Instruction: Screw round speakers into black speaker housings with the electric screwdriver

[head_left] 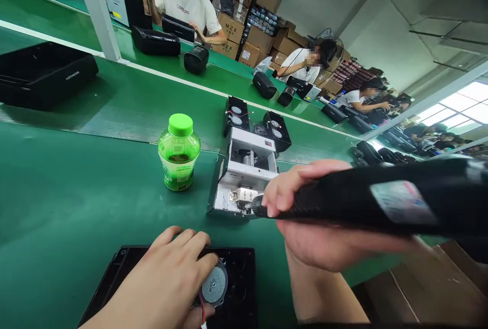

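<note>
I had my left hand (152, 280) closed over the round speaker driver (214, 283) on a black panel (240, 313), and my right hand (301, 232) firmly clamped around a black mesh speaker body (381, 199), its end held steady just at the metal clamp (242, 195) of a white fixture (244, 166).

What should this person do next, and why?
Probably ease the black mesh speaker body into the metal clamp on the white fixture, since the right hand holds its end beside that clamp, while the left hand rests on a speaker driver.
</note>
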{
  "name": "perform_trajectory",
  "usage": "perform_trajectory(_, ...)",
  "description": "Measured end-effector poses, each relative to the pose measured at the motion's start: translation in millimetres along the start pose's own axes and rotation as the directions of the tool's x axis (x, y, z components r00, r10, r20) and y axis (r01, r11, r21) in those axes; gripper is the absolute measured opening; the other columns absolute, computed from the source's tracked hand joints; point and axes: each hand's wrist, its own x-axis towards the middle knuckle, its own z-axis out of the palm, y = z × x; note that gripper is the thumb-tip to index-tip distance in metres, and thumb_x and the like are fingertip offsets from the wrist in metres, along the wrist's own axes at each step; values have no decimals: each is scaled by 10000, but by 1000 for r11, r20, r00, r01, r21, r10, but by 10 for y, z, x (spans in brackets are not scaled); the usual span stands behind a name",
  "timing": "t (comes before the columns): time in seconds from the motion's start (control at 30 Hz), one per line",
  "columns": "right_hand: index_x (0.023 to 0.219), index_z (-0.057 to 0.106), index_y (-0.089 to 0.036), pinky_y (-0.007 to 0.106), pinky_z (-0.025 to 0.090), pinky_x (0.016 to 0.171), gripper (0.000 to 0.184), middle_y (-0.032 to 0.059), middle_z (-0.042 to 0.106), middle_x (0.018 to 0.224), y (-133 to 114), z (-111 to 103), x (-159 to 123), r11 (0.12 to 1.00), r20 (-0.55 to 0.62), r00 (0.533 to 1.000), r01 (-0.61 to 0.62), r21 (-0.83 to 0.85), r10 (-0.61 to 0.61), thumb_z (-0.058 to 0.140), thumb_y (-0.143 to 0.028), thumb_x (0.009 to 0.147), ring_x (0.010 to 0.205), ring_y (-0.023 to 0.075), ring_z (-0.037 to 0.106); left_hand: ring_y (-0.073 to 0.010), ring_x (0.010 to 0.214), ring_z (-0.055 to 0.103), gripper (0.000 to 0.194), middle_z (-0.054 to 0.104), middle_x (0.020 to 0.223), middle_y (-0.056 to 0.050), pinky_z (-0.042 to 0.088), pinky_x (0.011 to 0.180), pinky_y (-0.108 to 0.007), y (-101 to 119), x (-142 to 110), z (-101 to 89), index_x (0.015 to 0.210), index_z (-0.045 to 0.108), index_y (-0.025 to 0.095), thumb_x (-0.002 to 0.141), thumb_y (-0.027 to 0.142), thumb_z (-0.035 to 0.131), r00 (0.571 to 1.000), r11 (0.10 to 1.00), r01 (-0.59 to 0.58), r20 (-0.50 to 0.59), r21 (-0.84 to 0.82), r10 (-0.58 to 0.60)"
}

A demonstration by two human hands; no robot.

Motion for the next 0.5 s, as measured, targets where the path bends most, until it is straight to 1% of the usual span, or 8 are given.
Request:
perform_trajectory(0.07, 1052, 956, -303, 364, 585, 482, 759, -33, 799, 659, 139, 45, 55, 998, 50, 997, -58, 20, 57, 936, -1049, 913, 487, 206, 682, -446, 1451, 834, 438, 891, 1495, -113, 591, 1340, -675, -25, 7, 24, 1324, 984, 322, 899, 278, 1081, 999, 1000, -27, -42, -7, 26)
perform_trajectory(0.1, 1070, 949, -293, 358, 590, 485, 787, -33, 799, 659, 183, 61, 68, 997, 49, 996, -82, 16, 81, 935, -1061, 897, 490, 203, 684, -445, 1448, 838, 446, 893, 1492, -112, 595, 1340, -671, -34, 7, 35, 1330, 980, 323, 898, 274, 1078, 998, 999, -36, -61, -3, 36)
perform_trajectory(0.17, 1107, 942, -278, 331, 573, 468, 823, -39, 787, 637, 213, 85, 74, 996, -4, 996, -86, 12, 86, 921, -1075, 903, 474, 192, 660, -444, 1437, 843, 442, 894, 1479, -109, 598, 1343, -670, -44, 0, 56, 1317, 976, 321, 891, 278, 1084, 996, 999, -45, -72, 7, 45)
perform_trajectory(0.27, 1137, 949, -269, 285, 524, 418, 818, -53, 757, 606, 140, 90, 18, 994, -73, 992, -103, 26, 104, 880, -1065, 965, 415, 161, 608, -446, 1430, 845, 470, 893, 1473, -108, 589, 1356, -674, -40, -27, 81, 1314, 975, 318, 865, 278, 1110, 996, 999, -51, -76, 11, 52)
perform_trajectory(0.33, 1150, 970, -286, 295, 552, 427, 781, -42, 754, 616, 22, 32, -96, 988, -87, 984, -150, 34, 153, 864, -1045, 999, 425, 167, 632, -444, 1439, 842, 489, 893, 1477, -101, 582, 1364, -674, -32, -49, 86, 1323, 976, 323, 860, 255, 1119, 995, 999, -49, -86, 12, 49)
perform_trajectory(0.4, 1244, 985, -325, 320, 592, 453, 611, -44, 754, 633, -140, -97, -284, 991, -84, 988, -132, 19, 133, 893, -909, 1089, 421, 169, 635, -436, 1433, 842, 462, 894, 1475, -89, 584, 1353, -681, -25, -63, 75, 1318, 977, 340, 886, 237, 1107, 994, 999, -50, -92, 16, 51)
perform_trajectory(0.47, 1367, 961, -419, 326, 608, 462, 318, -84, 729, 608, -311, -273, -517, 992, -24, 993, -120, -30, 119, 882, -682, 1207, 350, 148, 581, -438, 1424, 842, 447, 896, 1485, -84, 592, 1325, -695, -18, -59, 54, 1309, 978, 358, 901, 219, 1097, 995, 998, -56, -79, 35, 58)
perform_trajectory(0.5, 1383, 943, -500, 319, 614, 463, 220, -113, 703, 576, -383, -361, -634, 981, 29, 982, -183, -62, 185, 860, -638, 1233, 312, 139, 555, -441, 1427, 841, 463, 897, 1499, -83, 595, 1314, -699, -14, -51, 42, 1318, 979, 363, 898, 210, 1099, 996, 997, -58, -71, 50, 62)
